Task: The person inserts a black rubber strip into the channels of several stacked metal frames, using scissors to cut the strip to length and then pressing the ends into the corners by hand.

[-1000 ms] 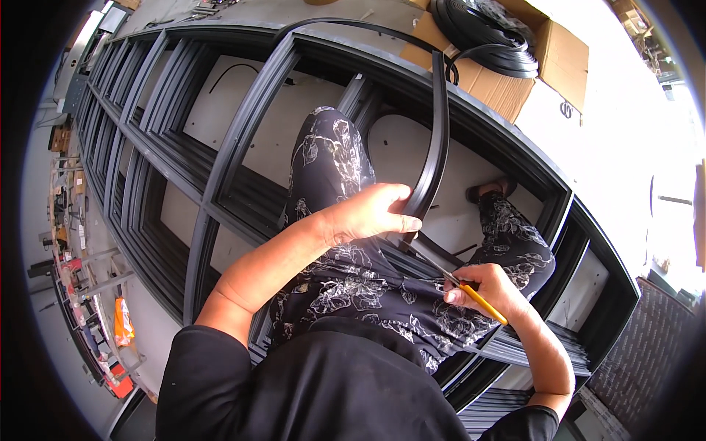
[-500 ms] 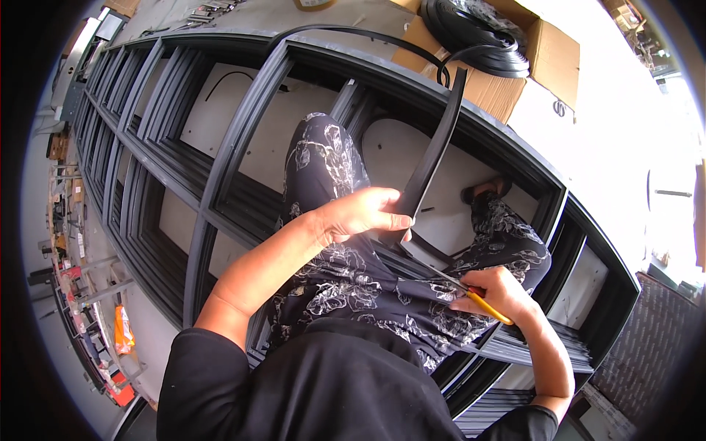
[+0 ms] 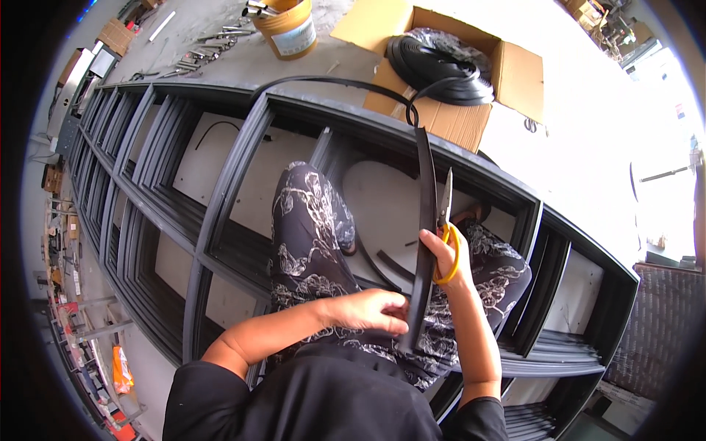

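Observation:
My right hand [image 3: 450, 257] is closed around yellow-handled scissors [image 3: 453, 250], their blades pointing away from me. Its thumb also presses a flat black rubber strip [image 3: 424, 198], which hangs upright in front of my lap. At the strip's lower part is my left hand [image 3: 371, 312], fingers curved and thumb apart, right beside its edge; I cannot see a grip on it. From the strip's top end a long black length loops over the frame to a coil [image 3: 441, 70] in an open cardboard box [image 3: 518, 77]. A short black offcut [image 3: 395, 264] lies beyond my lap.
Stacked dark grey metal frames [image 3: 232, 176] surround my legs. Past them stands a yellow-brown bucket [image 3: 290, 33] holding metal pieces, with more metal pieces [image 3: 202, 55] on the floor. At the far left is a cluttered rack [image 3: 70, 272] with an orange bag [image 3: 122, 367].
My right hand has moved up and left with the scissors and now takes the strip. My left hand has dropped lower along it. The view has shifted, showing more of the bucket.

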A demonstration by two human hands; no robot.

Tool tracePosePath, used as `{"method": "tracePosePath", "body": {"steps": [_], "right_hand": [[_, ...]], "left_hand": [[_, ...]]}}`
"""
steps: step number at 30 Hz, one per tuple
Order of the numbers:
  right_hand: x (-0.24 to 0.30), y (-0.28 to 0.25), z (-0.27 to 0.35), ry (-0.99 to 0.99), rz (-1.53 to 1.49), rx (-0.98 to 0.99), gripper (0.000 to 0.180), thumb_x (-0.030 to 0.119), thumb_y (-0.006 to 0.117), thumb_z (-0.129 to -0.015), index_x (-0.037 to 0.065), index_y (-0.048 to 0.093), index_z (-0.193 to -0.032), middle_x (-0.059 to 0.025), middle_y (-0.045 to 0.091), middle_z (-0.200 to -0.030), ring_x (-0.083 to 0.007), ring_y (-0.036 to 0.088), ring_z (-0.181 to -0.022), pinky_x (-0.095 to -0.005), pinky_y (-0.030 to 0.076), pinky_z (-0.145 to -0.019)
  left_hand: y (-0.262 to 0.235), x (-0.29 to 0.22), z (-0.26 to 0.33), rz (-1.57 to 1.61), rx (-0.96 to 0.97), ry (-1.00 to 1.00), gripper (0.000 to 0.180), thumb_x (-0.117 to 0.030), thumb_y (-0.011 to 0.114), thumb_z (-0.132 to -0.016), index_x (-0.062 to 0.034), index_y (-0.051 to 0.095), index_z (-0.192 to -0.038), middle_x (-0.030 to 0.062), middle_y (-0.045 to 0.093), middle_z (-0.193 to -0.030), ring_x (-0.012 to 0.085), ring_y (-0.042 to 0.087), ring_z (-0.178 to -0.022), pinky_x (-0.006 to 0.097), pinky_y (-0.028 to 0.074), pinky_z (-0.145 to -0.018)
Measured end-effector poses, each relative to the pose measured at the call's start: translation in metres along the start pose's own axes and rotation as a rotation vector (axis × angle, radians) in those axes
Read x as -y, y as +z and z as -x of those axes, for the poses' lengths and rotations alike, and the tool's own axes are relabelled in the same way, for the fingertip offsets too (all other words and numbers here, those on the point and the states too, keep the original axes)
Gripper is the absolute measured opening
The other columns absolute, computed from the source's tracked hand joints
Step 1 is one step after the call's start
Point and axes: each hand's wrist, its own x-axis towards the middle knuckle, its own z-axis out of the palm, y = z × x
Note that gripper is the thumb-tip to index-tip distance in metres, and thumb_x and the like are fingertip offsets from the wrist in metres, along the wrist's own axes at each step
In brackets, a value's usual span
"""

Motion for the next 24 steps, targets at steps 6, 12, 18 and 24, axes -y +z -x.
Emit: {"method": "tracePosePath", "body": {"steps": [6, 12, 18, 24], "right_hand": [[0.072, 0.007, 0.031, -0.245, 0.382, 0.247, 0.028, 0.017, 0.077, -0.078, 0.003, 0.064, -0.099, 0.0003, 0.057, -0.076, -0.0099, 0.05, -0.068, -0.0264, 0.044, -0.063], [0.071, 0.019, 0.059, -0.474, 0.702, 0.279, 0.035, 0.013, 0.08, -0.076, 0.003, 0.065, -0.106, -0.0057, 0.061, -0.075, -0.0153, 0.056, -0.065, -0.0287, 0.049, -0.065], [0.046, 0.014, 0.038, -0.439, 0.504, -0.078, 0.038, 0.007, 0.08, -0.078, 0.003, 0.062, -0.111, -0.004, 0.068, -0.085, -0.0108, 0.062, -0.074, -0.0243, 0.051, -0.069], [0.062, -0.018, 0.051, -0.346, 0.218, -0.16, 0.036, 0.015, 0.077, -0.085, 0.005, 0.06, -0.116, 0.0045, 0.055, -0.076, -0.003, 0.047, -0.065, -0.018, 0.039, -0.059]], "left_hand": [[-0.108, -0.054, -0.021, 0.461, -0.568, 0.275, 0.074, -0.05, 0.07, -0.087, -0.002, 0.039, -0.134, 0.0221, 0.059, -0.123, 0.0306, 0.063, -0.11, 0.044, 0.053, -0.093], [-0.128, -0.175, -0.028, 0.567, -0.816, 0.827, 0.031, -0.034, 0.053, -0.101, -0.004, 0.057, -0.104, 0.0131, 0.068, -0.099, 0.0283, 0.068, -0.091, 0.037, 0.056, -0.079], [-0.102, -0.229, -0.021, 0.355, -0.537, 1.097, 0.032, -0.04, 0.047, -0.103, -0.0082, 0.054, -0.099, 0.005, 0.057, -0.076, 0.0163, 0.054, -0.064, 0.03, 0.047, -0.06], [-0.07, -0.255, -0.008, -0.163, -0.353, 0.863, 0.038, -0.039, 0.047, -0.103, -0.0049, 0.059, -0.091, 0.0027, 0.057, -0.07, 0.0109, 0.054, -0.058, 0.026, 0.045, -0.057]]}}
